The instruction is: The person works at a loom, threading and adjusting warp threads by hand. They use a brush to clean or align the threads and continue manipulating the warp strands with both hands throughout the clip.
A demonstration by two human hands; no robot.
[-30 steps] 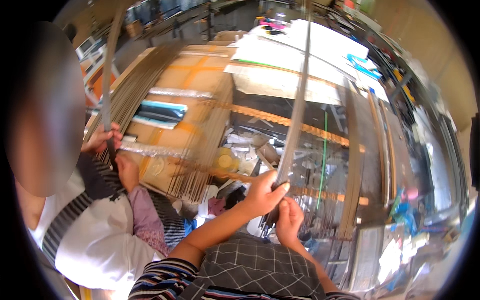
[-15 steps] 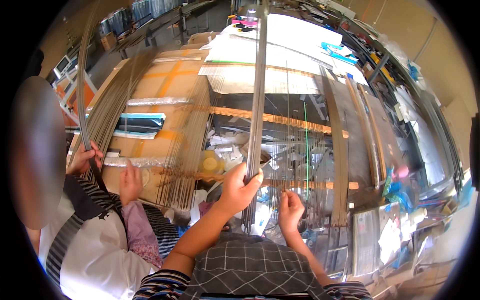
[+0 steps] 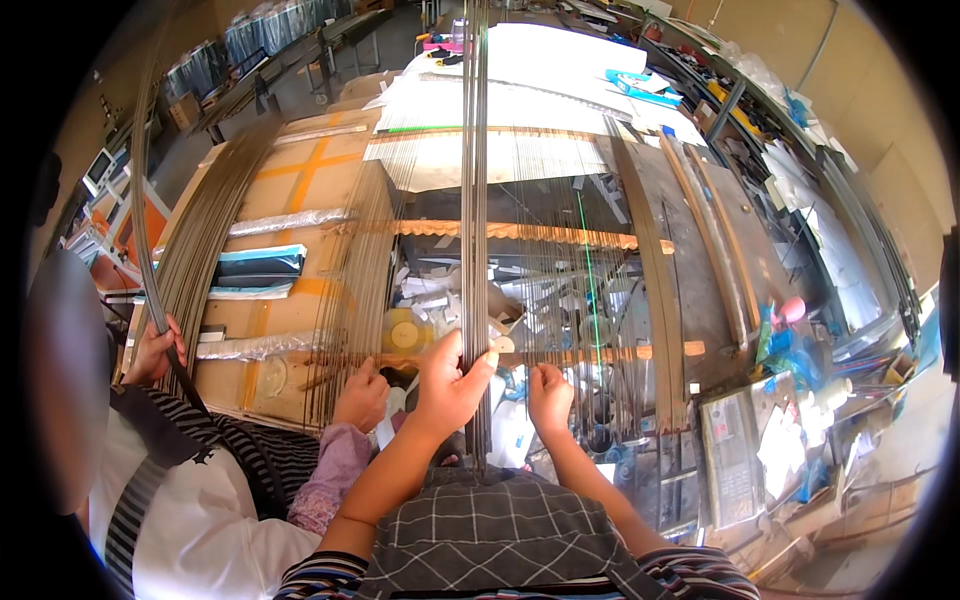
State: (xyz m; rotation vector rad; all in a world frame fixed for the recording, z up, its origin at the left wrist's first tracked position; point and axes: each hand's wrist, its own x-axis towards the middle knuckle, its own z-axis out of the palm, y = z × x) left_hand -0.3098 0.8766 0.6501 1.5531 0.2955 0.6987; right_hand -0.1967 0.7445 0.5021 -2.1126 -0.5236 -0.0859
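Observation:
My left hand [image 3: 455,390] is closed around a bundle of long, thin dark metal strips [image 3: 475,200], held upright in front of me. The bundle runs from near my apron up past the far end of the table. Just to the right, my right hand [image 3: 550,400] is closed, its thumb and forefinger pinched together at the near ends of loose thin strips [image 3: 545,290]. Whatever sits in that pinch is too small to make out. These loose strips lie across two notched wooden rails [image 3: 620,240], and one bright green strip [image 3: 590,270] is among them.
On my left a co-worker holds another strip bundle [image 3: 143,200]; the person's other hand [image 3: 362,395] is beside my left forearm. More strips [image 3: 220,200] lie on the cardboard-covered table [image 3: 310,190]. White sheets [image 3: 540,80] cover the far end. Scraps [image 3: 440,285] fill the gap below the rails.
The co-worker's nearer hand has moved right, to the strips beside my left arm. My hands keep their closed shapes, and the whole view has shifted a little.

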